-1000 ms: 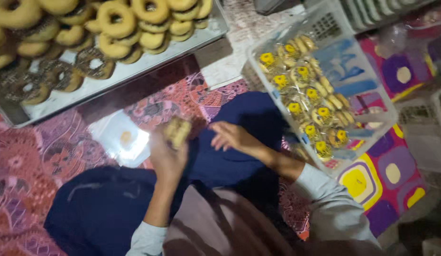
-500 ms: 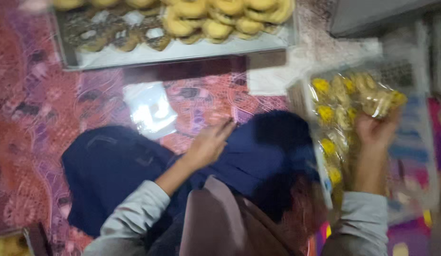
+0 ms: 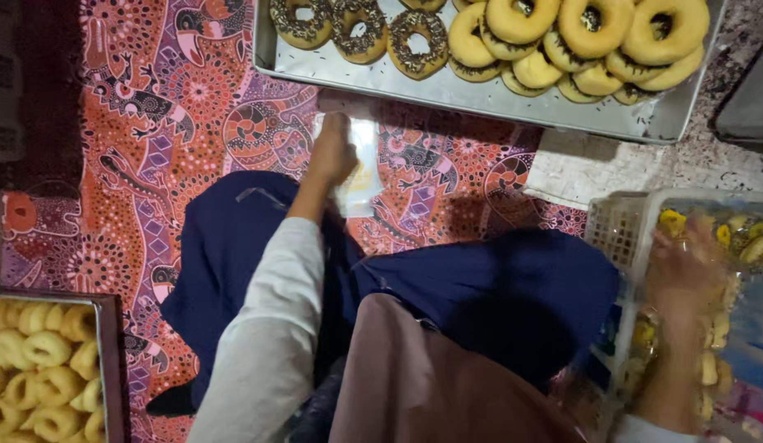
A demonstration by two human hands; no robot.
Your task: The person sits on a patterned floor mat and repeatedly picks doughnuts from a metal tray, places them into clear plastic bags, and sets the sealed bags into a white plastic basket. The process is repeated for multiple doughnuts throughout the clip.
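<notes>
on patterned floor cloth (image 3: 160,123) left hand (image 3: 332,152) grasping clear plastic bag (image 3: 361,168); right hand (image 3: 685,271) grasping snack pack (image 3: 726,246)

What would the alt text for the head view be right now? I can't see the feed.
Seen from above, a seated person's left hand reaches to a small clear plastic bag on a patterned cloth, while the blurred right hand touches a clear packet of yellow-topped pastries over a white basket. A metal tray of doughnuts lies ahead.
</notes>
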